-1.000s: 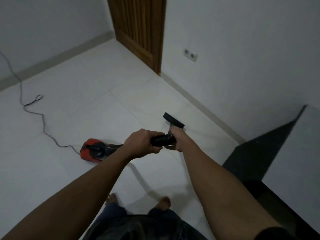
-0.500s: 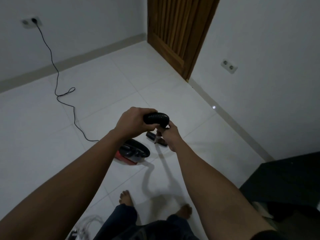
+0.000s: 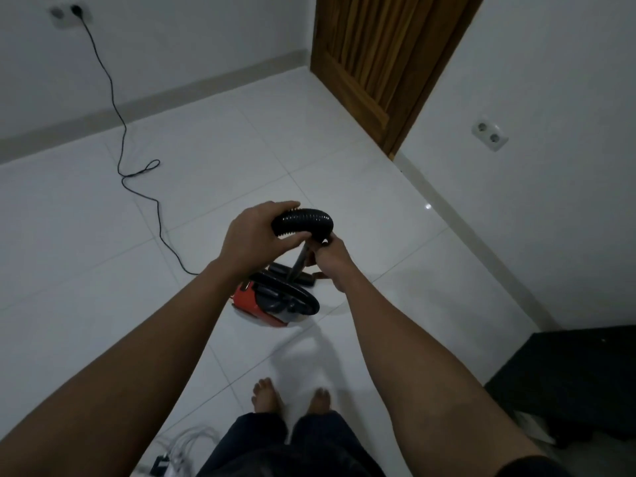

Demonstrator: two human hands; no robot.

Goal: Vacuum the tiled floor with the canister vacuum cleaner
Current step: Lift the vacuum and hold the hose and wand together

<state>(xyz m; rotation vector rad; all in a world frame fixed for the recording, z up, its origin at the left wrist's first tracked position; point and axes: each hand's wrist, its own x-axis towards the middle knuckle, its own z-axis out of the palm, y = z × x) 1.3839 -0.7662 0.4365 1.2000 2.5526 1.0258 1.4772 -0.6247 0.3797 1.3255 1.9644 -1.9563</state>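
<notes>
The red canister vacuum (image 3: pixel 261 304) lies on the white tiled floor (image 3: pixel 309 160), just in front of my bare feet. Its black ribbed hose (image 3: pixel 304 222) bends over at the top, with my left hand (image 3: pixel 256 235) closed around the bend. My right hand (image 3: pixel 332 259) grips the grey wand (image 3: pixel 298 266) just below the hose. The black floor nozzle (image 3: pixel 303 277) rests on the tiles behind the canister, partly hidden by the wand and my right hand.
The black power cord (image 3: pixel 120 160) runs across the floor up to a wall socket (image 3: pixel 70 13) at the far left. A wooden door (image 3: pixel 382 56) stands at the back. A second socket (image 3: pixel 490 136) is on the right wall. Dark furniture (image 3: pixel 578 380) sits at right. White cables (image 3: pixel 187 449) lie near my feet.
My view has swung left, bringing the far socket into sight. The nozzle has come back from near the right wall to right behind the canister. Both hands kept their grip.
</notes>
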